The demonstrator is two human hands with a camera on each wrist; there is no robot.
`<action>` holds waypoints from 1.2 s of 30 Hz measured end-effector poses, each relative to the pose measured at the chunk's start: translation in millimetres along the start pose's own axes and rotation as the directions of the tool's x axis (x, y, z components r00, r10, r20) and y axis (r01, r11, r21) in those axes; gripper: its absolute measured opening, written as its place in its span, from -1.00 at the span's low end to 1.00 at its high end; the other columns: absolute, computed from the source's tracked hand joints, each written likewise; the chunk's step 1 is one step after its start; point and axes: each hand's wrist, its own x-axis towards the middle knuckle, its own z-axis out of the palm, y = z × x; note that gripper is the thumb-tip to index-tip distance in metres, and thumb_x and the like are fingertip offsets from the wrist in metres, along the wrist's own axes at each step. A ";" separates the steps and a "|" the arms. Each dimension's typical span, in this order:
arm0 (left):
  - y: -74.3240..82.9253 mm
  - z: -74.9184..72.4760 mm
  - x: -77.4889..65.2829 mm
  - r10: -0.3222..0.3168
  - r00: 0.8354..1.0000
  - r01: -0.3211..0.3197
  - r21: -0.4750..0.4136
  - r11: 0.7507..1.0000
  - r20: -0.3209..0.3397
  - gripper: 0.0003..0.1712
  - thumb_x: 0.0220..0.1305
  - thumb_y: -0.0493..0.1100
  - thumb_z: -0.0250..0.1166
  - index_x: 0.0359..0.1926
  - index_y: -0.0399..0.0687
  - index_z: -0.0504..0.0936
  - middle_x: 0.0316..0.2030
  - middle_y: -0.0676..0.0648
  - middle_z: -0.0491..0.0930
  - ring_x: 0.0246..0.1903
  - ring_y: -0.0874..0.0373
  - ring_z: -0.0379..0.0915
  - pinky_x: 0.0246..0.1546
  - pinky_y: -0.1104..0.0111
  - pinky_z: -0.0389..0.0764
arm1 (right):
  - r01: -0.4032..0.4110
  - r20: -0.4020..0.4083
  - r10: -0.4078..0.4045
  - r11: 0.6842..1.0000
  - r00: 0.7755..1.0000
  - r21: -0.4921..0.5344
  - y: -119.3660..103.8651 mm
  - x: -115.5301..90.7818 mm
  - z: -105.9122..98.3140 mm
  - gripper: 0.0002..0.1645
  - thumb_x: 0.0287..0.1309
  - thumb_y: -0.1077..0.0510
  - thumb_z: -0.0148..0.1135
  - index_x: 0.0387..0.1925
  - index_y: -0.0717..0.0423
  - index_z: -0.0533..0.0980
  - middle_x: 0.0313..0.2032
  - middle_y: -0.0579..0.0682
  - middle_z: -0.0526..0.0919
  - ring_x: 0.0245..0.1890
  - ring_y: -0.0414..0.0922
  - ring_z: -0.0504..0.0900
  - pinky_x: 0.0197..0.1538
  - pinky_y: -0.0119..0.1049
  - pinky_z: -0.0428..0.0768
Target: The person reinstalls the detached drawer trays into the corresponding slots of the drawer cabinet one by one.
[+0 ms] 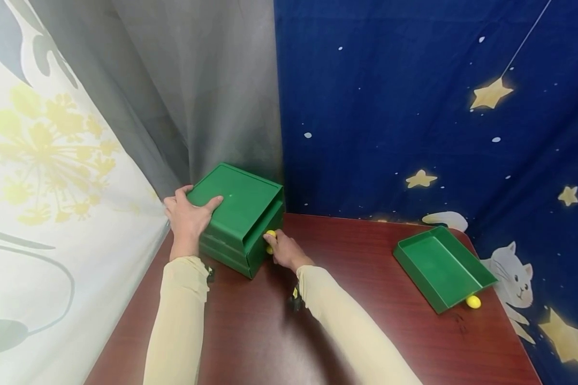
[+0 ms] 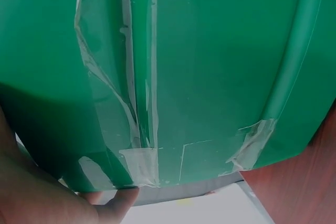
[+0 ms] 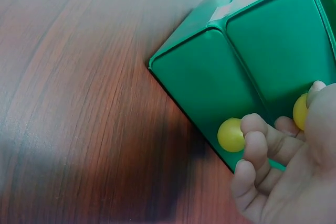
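A green drawer cabinet (image 1: pixel 238 200) stands on the table, its top slot without a drawer. My left hand (image 1: pixel 189 218) grips its left side, the thumb lying on the top and the fingers over the far edge. In the left wrist view, clear tape (image 2: pixel 140 166) runs over the cabinet's side. With thumb and forefinger, my right hand (image 1: pixel 287 250) pinches the upper yellow knob (image 3: pixel 300 111) on a closed drawer front (image 3: pixel 283 40). The lower yellow knob (image 3: pixel 231 135) sits beside my other, curled fingers, on the bottom drawer front (image 3: pixel 194 77).
A green drawer (image 1: pixel 438 267), pulled clear of the cabinet, lies at the table's right end with its yellow knob (image 1: pixel 473 302) facing the near right. Grey curtain (image 1: pixel 231 80) and blue star-printed cloth (image 1: pixel 356 107) hang behind the red-brown table (image 1: pixel 356 310).
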 end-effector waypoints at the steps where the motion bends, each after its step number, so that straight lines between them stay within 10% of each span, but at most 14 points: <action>1: 0.0 0.1 -0.4 -0.003 1.000 0.003 0.000 1.000 0.002 0.15 0.06 0.55 0.33 0.52 0.15 0.17 0.38 -0.33 0.03 0.36 -0.24 -0.01 0.21 -0.16 0.37 | -0.002 0.001 0.002 1.000 1.000 0.001 0.2 -0.3 0.4 -0.42 0.55 -0.34 -0.24 0.01 0.04 0.39 -0.62 -0.03 0.54 -0.59 -0.11 0.56 -0.27 -0.26 0.50; 25: 0.2 -0.5 0.4 -0.035 0.999 0.034 -0.019 0.999 -0.022 0.12 0.06 0.54 0.34 0.53 0.22 0.17 0.38 -0.29 0.04 0.37 -0.21 0.00 0.20 -0.15 0.37 | -0.015 -0.045 0.017 0.999 0.999 0.046 19.7 -11.4 3.5 -0.17 0.51 -0.45 -0.34 -0.06 0.17 0.52 -0.49 -0.02 0.61 -0.45 -0.11 0.57 -0.17 -0.20 0.50; 36: -0.9 0.8 0.0 -0.034 0.999 0.033 -0.021 0.999 -0.021 0.12 0.07 0.53 0.34 0.53 0.21 0.18 0.39 -0.30 0.04 0.39 -0.21 -0.02 0.24 -0.15 0.35 | 0.019 -0.150 0.003 0.989 0.989 0.148 57.7 -37.0 -30.3 -0.33 0.52 -0.36 -0.13 -0.15 0.16 0.49 -0.52 -0.02 0.56 -0.53 -0.11 0.54 -0.31 -0.25 0.51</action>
